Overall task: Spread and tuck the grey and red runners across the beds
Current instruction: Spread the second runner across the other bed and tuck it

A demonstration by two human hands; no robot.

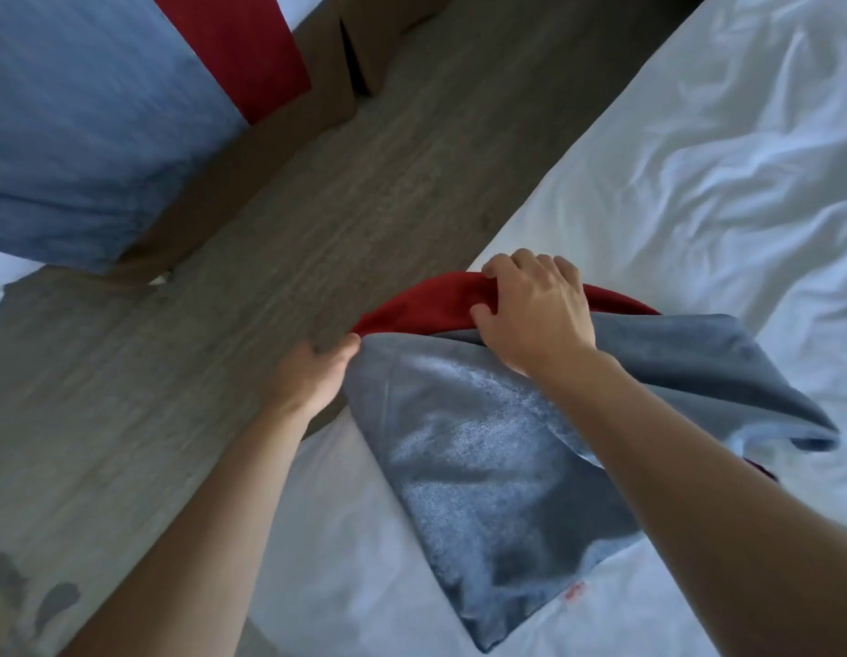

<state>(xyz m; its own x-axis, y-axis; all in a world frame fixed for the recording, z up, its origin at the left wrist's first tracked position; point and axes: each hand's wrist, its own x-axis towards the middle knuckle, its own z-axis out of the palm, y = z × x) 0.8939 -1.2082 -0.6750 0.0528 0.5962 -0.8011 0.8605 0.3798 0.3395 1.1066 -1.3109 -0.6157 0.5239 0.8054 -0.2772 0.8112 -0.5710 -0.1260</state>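
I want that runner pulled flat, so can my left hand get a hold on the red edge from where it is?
Probably yes. The left hand is already at the corner where the red edge meets the grey runner; nothing lies between, and the right hand grips farther along.

No text, label, brand, number or sign can be read anywhere in this view. The only possible marking is a small red smudge [574, 593] on the white bed sheet [696, 192], just beside the lower edge of the grey plush runner [478, 467]; it is too blurred to tell whether it is print, stitching or a stain.
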